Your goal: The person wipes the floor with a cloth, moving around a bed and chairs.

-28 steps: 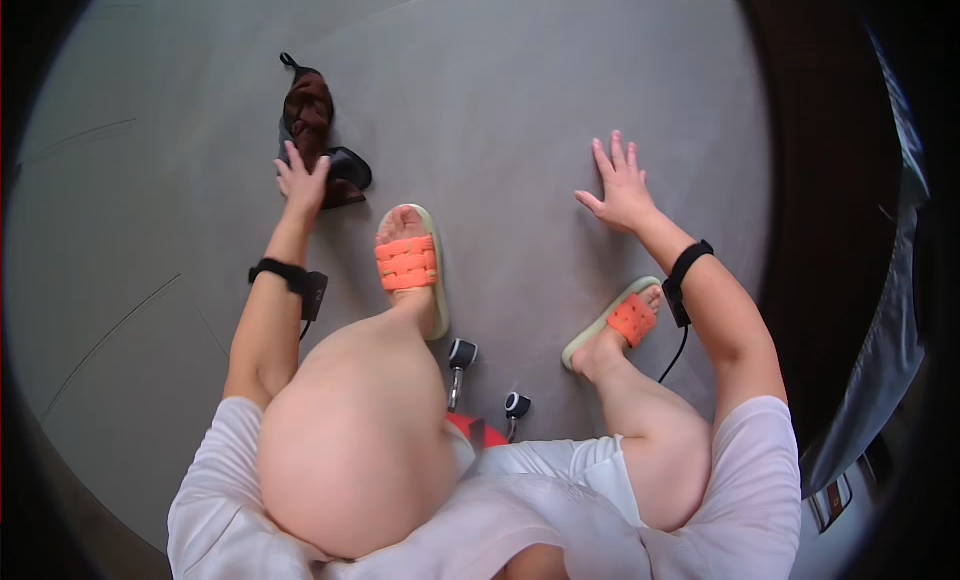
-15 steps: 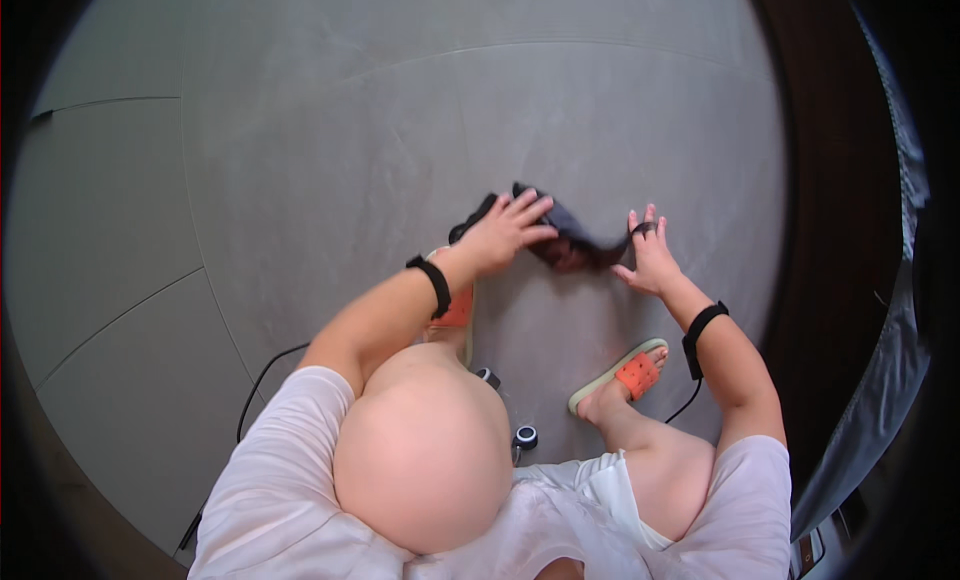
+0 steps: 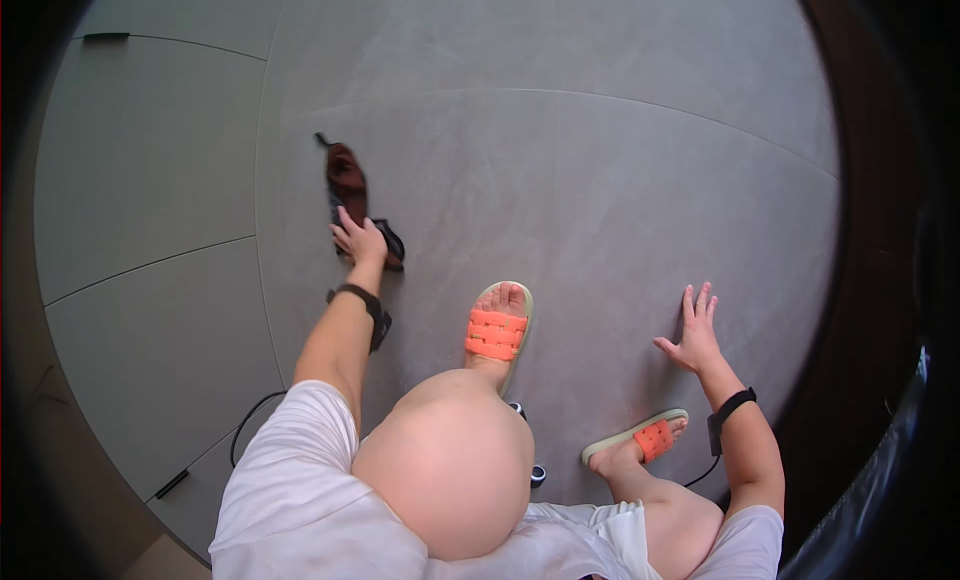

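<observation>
At the left, beside the grey cabinet fronts, my left hand (image 3: 360,240) is closed on a long black and dark reddish-brown item (image 3: 347,175). A narrow tab sticks out at its far end, and a rounded black part bulges past my knuckles; its exact kind I cannot make out. My palm and fingers hide its middle. Over to the right, my right hand (image 3: 697,335) is held out above the grey floor (image 3: 600,200) with fingers spread and nothing in it. Black bands circle both wrists.
Grey cabinet fronts (image 3: 150,160) with dark handles line the left side. A dark brown surface (image 3: 865,310) bounds the right. My feet in orange sandals (image 3: 497,332) stand between my arms. Black cables run by both elbows, and small round dark objects lie by my left leg.
My left hand has carried the black and reddish-brown item from the centre to the far left. My right hand, earlier at the item's right end, is now away from it, lower and farther right.
</observation>
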The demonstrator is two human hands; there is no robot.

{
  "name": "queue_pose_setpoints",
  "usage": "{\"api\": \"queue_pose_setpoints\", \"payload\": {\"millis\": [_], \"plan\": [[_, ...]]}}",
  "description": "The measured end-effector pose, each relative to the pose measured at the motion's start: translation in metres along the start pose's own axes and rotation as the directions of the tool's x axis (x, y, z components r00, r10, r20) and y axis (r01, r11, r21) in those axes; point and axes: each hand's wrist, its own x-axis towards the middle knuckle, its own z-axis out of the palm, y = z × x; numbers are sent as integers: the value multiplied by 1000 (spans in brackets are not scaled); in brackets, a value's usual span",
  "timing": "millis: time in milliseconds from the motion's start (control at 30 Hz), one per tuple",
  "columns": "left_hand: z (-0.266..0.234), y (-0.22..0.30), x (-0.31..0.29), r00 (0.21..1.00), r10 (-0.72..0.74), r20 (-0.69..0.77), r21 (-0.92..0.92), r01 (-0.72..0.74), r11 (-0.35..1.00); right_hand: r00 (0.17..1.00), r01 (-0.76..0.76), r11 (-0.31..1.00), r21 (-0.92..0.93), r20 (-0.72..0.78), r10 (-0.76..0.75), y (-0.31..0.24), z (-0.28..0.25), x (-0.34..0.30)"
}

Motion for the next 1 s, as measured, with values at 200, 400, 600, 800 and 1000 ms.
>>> {"api": "queue_pose_setpoints", "payload": {"millis": [200,400,600,800,1000], "plan": [[14,60,64,966,-254,44,12,253,967,999,-24,999,-27,39,25,-4,-4,-3],[45,177,33,840,508,193,-76,-503,861,994,-40,988,-146,93,54,-18,-22,-8],[57,234,-124,119,944,308,-269,-941,206,984,-46,980,-192,158,77,-18,-30,-10],[28,141,-199,-381,818,431,-550,-829,-96,988,-30,984,-177,143,56,-11,-17,-9],[26,100,-156,59,973,224,-594,-783,184,991,-20,984,-175,128,43,-14,-21,-8]]}}
